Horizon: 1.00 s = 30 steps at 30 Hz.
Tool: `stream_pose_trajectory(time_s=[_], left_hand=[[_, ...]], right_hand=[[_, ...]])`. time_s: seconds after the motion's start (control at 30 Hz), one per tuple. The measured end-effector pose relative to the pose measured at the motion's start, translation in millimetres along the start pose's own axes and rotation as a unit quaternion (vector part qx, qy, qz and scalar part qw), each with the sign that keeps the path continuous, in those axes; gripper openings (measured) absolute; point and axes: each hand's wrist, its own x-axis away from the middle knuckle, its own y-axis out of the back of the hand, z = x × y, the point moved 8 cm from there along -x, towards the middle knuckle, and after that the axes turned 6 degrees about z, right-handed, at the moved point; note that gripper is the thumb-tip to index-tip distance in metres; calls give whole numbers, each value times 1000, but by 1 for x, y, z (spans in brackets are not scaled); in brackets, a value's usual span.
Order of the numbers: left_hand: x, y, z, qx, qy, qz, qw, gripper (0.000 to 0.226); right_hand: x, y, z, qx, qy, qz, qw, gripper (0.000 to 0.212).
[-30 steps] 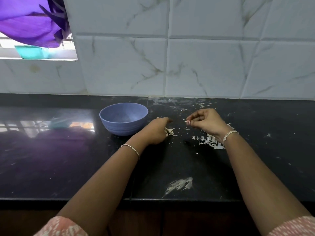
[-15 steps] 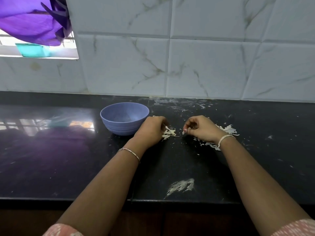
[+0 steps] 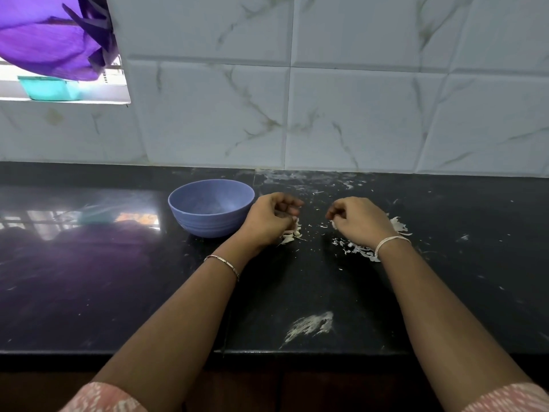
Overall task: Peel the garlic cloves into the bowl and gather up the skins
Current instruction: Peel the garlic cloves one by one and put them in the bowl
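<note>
A blue-violet bowl [image 3: 211, 207] stands on the black counter [image 3: 297, 281] near the wall. Just right of it my left hand [image 3: 271, 220] lies curled over a small heap of pale garlic skins [image 3: 291, 234], gripping them. My right hand [image 3: 358, 223] is curled too, a short gap away, pinching a white bit of skin at its fingertips. More skins [image 3: 359, 249] lie scattered under and behind the right wrist. What the bowl holds cannot be made out.
A white smear [image 3: 310, 325] marks the counter near its front edge. The tiled wall [image 3: 326, 114] closes off the back. A window sill at upper left carries a teal tub [image 3: 49, 88] below purple cloth [image 3: 50, 34].
My right hand came down toward the counter and closer to the left one, then drew back a little to the right. The left hand stayed on its heap of skins.
</note>
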Motion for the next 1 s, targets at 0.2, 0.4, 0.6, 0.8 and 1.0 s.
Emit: stream_pose_trajectory(time_s=[0.2, 0.4, 0.6, 0.8, 1.0], left_hand=[[-3, 2, 9, 85, 40, -16, 995, 30], [-3, 7, 2, -177, 33, -1, 984, 52], [7, 5, -12, -414, -6, 14, 910, 25], [6, -4, -6, -450, 5, 55, 891, 19], [5, 0, -6, -454, -13, 21, 890, 22]], right_hand=[[-2, -9, 22, -60, 77, 2, 995, 15], [-1, -7, 30, -31, 102, -15, 994, 10], [2, -25, 56, -28, 181, 48, 982, 29], [0, -36, 56, -37, 170, 85, 981, 21], [-6, -26, 47, -113, 136, 28, 984, 15]])
